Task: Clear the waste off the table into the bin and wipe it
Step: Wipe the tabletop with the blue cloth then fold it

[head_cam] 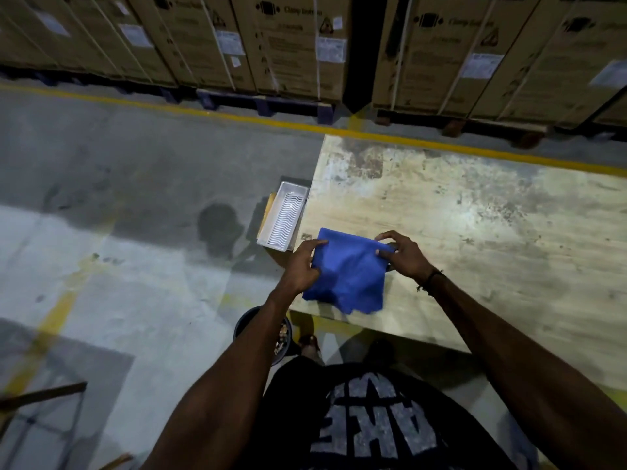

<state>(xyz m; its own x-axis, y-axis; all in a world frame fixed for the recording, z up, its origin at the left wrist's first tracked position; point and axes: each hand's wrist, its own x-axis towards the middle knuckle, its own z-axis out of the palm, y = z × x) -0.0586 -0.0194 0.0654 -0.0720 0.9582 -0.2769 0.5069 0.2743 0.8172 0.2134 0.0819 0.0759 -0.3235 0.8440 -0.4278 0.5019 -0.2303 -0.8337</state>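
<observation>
Left hand [300,266] and right hand [403,254] pinch blue cloth [346,271] edges — fold flat pad, then wipe table [475,215] with overlapping strokes.

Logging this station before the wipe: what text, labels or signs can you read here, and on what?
"AKE": large grey letters on the black shirt, upside down to the camera, partly cut off.
Printed line on the cardboard boxes: too blurred to read.
White stickers on the boxes: too small to read.
Nothing else carries text.

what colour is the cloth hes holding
Solid blue, no pattern; the cloth shows clearly in the head view, held by both hands.
</observation>
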